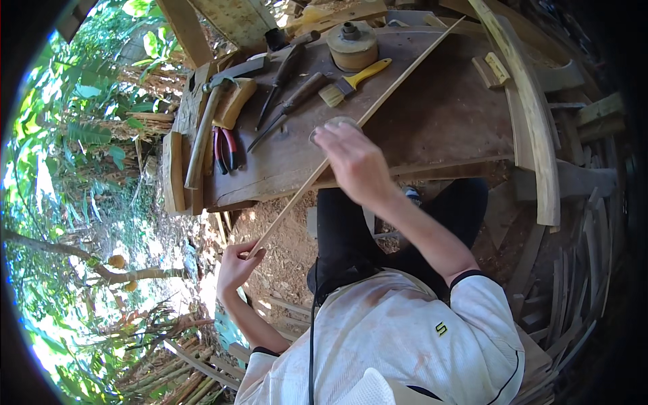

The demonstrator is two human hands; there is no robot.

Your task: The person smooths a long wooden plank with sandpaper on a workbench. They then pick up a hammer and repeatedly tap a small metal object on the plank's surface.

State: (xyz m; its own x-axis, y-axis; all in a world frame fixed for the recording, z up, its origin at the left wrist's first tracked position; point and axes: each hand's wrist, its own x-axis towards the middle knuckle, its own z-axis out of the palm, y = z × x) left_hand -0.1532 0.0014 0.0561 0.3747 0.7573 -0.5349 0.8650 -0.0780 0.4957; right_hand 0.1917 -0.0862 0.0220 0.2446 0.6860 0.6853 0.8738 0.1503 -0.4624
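A long thin wooden strip (412, 66) crosses the workbench (445, 115) diagonally, from the back right down past the front edge. My left hand (237, 266) grips its lower end out beyond the bench. My right hand (351, 160) presses a small greyish pad (341, 121), perhaps sandpaper, onto the strip near the bench's middle. Just beyond it lie a yellow-handled paintbrush (370, 71), two long wooden-handled tools (304, 91), red-handled pliers (228, 138) and a hammer (204, 135).
A round container (352, 50) stands at the back. A wood block (236, 101) sits at the left and a small block (491, 70) at the right. A pale curved timber (540, 175) runs along the right side. Loose strips and branches surround the bench, with greenery at left.
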